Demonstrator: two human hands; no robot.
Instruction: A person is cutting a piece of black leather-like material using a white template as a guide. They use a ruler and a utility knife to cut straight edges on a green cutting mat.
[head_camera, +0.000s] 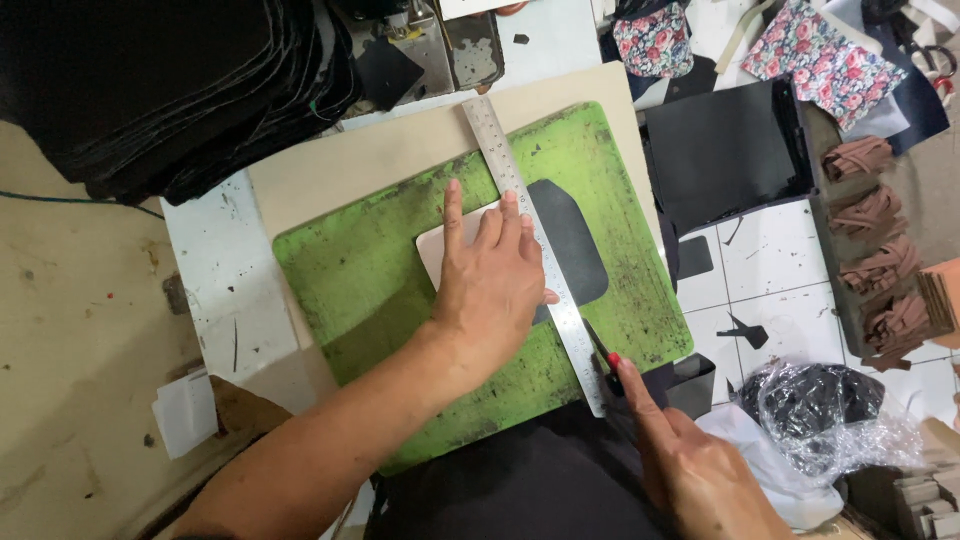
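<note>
My left hand (492, 280) lies flat, fingers spread, pressing a pale template (438, 248) and a steel ruler (530, 232) onto a dark grey piece of material (575, 240). All of this rests on a worn green cutting mat (380, 300). My right hand (690, 470) grips a red-and-black cutting knife (607, 368), its index finger stretched along the handle. The blade sits against the ruler's right edge near its lower end.
A tall stack of black sheets (170, 90) fills the upper left. To the right are a black tray (725, 150), floral fabric (820, 55), brown folded strips (880, 260) and a plastic bag of dark pieces (830, 410). Beige board (330, 165) lies under the mat.
</note>
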